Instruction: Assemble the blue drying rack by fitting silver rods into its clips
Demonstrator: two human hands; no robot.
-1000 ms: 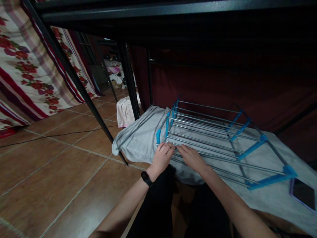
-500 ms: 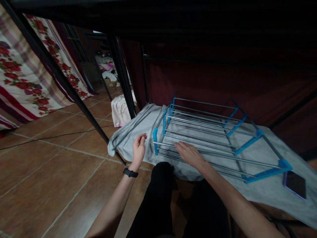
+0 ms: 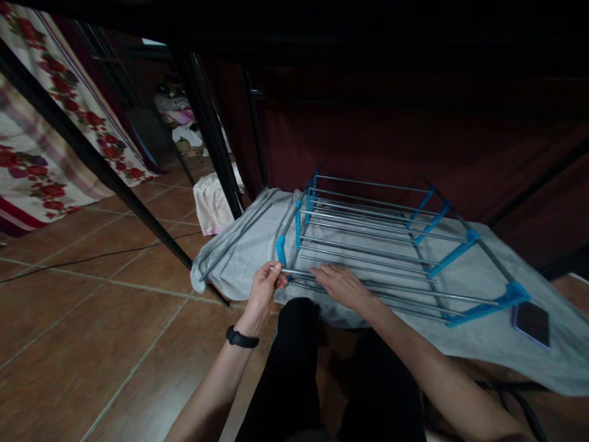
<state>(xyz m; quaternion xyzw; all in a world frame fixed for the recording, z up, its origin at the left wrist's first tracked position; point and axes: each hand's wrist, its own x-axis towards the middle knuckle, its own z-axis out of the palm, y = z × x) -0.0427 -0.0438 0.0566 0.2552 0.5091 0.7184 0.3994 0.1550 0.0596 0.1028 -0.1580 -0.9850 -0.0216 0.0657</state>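
Note:
A rack of thin metal rods and blue plastic joints (image 3: pixel 455 258) lies on a grey cloth (image 3: pixel 243 245). My left hand (image 3: pixel 264 285) pinches the left end of the front metal rod (image 3: pixel 414 291), beside a blue joint (image 3: pixel 280 248). Fingers of my right hand (image 3: pixel 339 283) are curled over the same rod, a short way to the right; its thumb is hidden. The rod's right end lies by the blue corner piece (image 3: pixel 515 294). A dark band (image 3: pixel 242 337) circles my left wrist.
A phone (image 3: pixel 531 323) lies on the cloth near the rack's right corner. Black metal posts (image 3: pixel 209 129) and a dark overhead frame (image 3: pixel 322 37) enclose the space. A striped cloth (image 3: pixel 212 205) hangs at the left, and a cable (image 3: pixel 115 253) crosses the tiled floor (image 3: pixel 92 319).
My left hand has come to the front rod and closed on its end. The rod has shifted slightly left relative to the blue joints. My right hand remains on it; the view has turned slightly.

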